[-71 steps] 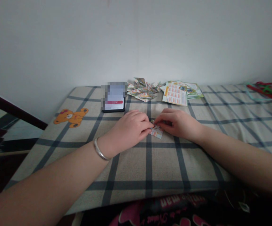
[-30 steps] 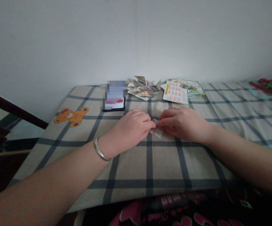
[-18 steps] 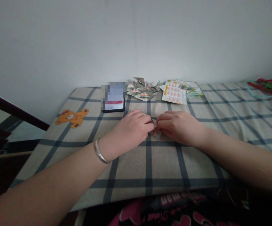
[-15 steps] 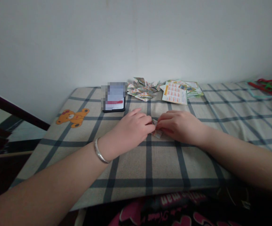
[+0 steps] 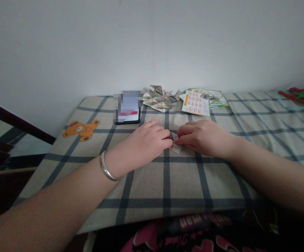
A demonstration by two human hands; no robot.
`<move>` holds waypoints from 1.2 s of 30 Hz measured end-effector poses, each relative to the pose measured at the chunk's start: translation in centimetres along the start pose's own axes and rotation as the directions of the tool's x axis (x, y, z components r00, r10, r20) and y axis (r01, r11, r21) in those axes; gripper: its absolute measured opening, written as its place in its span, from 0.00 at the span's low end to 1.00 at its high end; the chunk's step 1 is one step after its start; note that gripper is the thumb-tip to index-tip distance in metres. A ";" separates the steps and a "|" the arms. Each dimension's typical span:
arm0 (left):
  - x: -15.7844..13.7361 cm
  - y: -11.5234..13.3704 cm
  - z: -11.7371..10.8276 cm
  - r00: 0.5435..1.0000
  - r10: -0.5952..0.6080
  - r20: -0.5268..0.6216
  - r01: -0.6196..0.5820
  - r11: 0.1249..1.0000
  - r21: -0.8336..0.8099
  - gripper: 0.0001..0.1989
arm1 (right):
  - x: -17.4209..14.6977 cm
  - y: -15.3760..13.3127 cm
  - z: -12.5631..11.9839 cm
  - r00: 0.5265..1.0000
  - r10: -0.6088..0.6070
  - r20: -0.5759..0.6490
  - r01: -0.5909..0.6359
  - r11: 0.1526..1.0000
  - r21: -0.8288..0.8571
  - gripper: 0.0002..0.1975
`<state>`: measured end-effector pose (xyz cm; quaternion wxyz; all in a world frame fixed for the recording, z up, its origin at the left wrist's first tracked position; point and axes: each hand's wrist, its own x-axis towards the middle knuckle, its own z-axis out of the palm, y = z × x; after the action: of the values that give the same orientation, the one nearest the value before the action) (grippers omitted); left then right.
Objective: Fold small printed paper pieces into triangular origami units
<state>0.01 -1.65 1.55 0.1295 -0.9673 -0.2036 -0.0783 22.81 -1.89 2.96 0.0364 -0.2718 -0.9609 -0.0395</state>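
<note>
Head camera showed the left hand (image 5: 150, 142) and right hand (image 5: 204, 139) both pinched on a small printed paper (image 5: 176, 149) between them, presumably to keep it steady; folded papers (image 5: 159, 101) lay beyond the hands (set back, perhaps, to leave working room).

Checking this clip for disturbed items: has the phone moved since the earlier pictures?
No. The phone keeps the same place beside the bear picture on the tablecloth, shifted neither way; only the view itself shifts slightly.
</note>
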 end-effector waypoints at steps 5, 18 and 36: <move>-0.2 0.1 -0.3 0.999 -0.009 0.040 0.009 1.000 -0.008 0.09 | -0.5 0.7 -0.1 1.000 -0.010 -0.007 0.011 0.999 0.037 0.10; -0.8 -0.4 -0.2 1.000 0.001 -0.030 -0.003 0.999 -0.052 0.10 | -1.2 1.0 -0.7 0.995 0.095 0.016 -0.096 0.994 0.047 0.11; -0.8 -0.6 -0.8 0.999 -0.032 0.005 0.033 0.992 -0.118 0.12 | -1.6 1.6 -0.5 0.992 0.129 0.007 -0.129 0.982 0.141 0.11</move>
<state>-1.03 -1.62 2.23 0.0702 -0.9700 -0.2145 -0.0908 24.99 -1.38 3.42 0.0590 -0.3301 -0.9416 0.0306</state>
